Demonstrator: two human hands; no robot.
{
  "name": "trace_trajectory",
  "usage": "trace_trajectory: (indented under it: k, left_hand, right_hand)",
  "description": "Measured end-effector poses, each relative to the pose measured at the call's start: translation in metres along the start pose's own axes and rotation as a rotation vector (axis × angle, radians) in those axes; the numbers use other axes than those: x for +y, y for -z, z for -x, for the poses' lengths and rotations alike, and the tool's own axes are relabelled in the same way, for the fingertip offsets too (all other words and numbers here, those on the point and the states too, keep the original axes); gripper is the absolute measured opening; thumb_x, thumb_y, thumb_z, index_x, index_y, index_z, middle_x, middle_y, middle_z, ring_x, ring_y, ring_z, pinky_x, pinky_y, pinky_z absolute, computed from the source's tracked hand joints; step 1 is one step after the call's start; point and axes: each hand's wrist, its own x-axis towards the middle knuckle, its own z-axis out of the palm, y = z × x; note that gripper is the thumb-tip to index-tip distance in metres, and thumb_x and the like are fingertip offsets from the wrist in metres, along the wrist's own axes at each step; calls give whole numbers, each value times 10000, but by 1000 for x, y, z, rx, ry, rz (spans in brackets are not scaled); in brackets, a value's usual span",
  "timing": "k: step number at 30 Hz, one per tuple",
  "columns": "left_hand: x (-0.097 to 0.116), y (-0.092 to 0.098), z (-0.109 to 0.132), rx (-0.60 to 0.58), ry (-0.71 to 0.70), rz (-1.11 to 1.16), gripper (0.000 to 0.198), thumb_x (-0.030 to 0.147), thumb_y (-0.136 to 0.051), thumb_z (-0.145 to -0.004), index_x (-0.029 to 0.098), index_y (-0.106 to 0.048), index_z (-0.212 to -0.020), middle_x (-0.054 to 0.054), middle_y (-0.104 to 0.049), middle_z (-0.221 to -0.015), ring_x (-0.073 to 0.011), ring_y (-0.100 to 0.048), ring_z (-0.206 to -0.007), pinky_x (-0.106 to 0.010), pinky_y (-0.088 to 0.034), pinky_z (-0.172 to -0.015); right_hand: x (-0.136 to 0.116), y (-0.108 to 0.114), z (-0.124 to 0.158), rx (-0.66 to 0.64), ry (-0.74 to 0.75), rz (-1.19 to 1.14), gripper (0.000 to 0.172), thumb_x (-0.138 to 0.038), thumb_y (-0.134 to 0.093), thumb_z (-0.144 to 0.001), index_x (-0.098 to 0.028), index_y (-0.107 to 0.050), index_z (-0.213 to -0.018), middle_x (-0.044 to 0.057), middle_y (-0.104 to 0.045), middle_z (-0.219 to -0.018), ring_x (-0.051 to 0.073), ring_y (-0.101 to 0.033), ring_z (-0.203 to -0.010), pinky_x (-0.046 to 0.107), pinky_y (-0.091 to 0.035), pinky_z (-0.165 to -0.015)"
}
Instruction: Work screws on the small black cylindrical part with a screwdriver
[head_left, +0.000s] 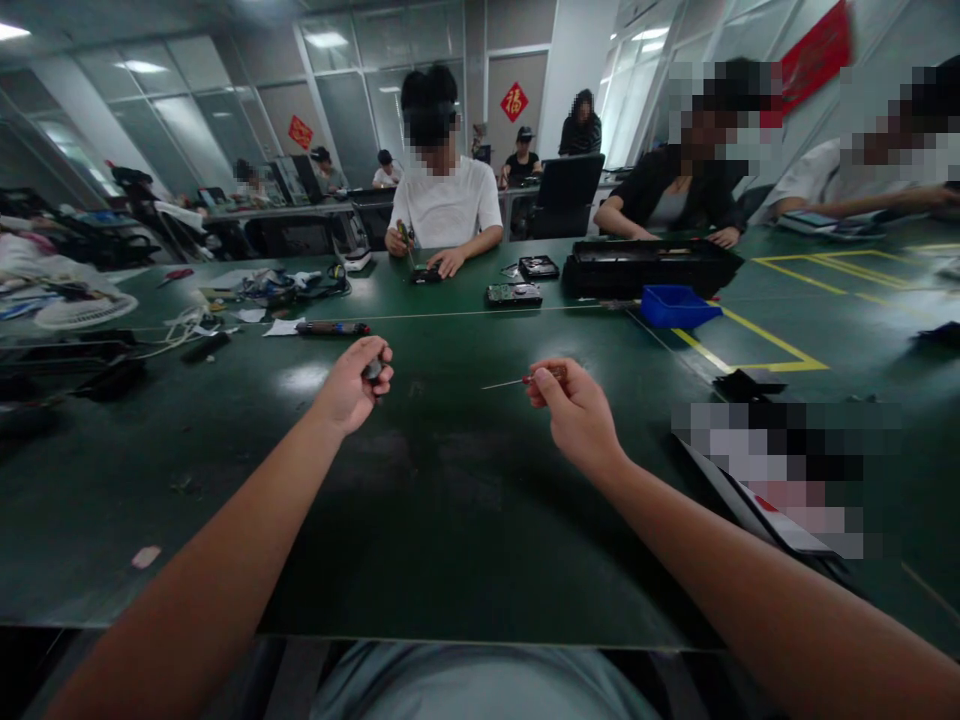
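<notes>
My left hand (354,387) is raised above the green table (442,520), its fingers curled around a small dark grey object (373,369). Most of that object is hidden, so its kind cannot be made out. Facing it from the right, my right hand (581,412) grips a screwdriver (505,384) by its reddish handle. The thin metal shaft points left toward my left hand, with its tip apart from everything. A gap of bare tabletop shows between the two hands.
Beyond my left hand lies a dark pen-like tool (330,328). Across the table a person in a white shirt works with a screwdriver on a hard drive (426,274). More drives (514,294), a black case (649,268) and a blue scoop (677,307) are ahead right.
</notes>
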Motion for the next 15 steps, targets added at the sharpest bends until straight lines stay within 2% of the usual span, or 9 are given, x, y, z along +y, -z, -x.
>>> trace_trajectory:
  k: [3, 7, 11, 15]
  left_hand:
    - [16, 22, -3, 82, 44, 80, 181, 276, -678, -805, 170, -545, -867, 14, -504, -777, -74, -435, -534, -181, -300, -438]
    - [34, 60, -3, 281, 83, 78, 70, 169, -510, -882, 146, -565, -919, 5, -503, -725, -98, -437, -525, -212, -316, -451]
    - [50, 107, 5, 511, 85, -1, 138, 118, -426, -896, 141, -560, -914, -3, -529, -729, -119, -471, -551, -240, -346, -485]
    - [70, 157, 22, 677, 54, -148, 129, 112, -384, -871, 147, -507, -864, 10, -512, -677, -125, -456, -555, -242, -376, -528]
  right_hand:
    - [-2, 0, 0, -9, 0, 12, 202, -385, -527, -939, -206, -613, -977, 35, -662, -814, 178, -620, -747, 359, -505, -709]
    - [-3, 1, 1, -15, -4, 39, 207, -384, -519, -943, -204, -614, -982, 36, -661, -812, 179, -621, -745, 359, -505, -713]
    - [1, 0, 0, -21, -11, 26, 205, -390, -531, -937, -207, -612, -981, 33, -662, -821, 180, -626, -758, 359, -510, -725]
    - [4, -1, -1, -25, -22, 18, 211, -401, -534, -932, -208, -610, -971, 30, -663, -814, 179, -628, -754, 360, -511, -724]
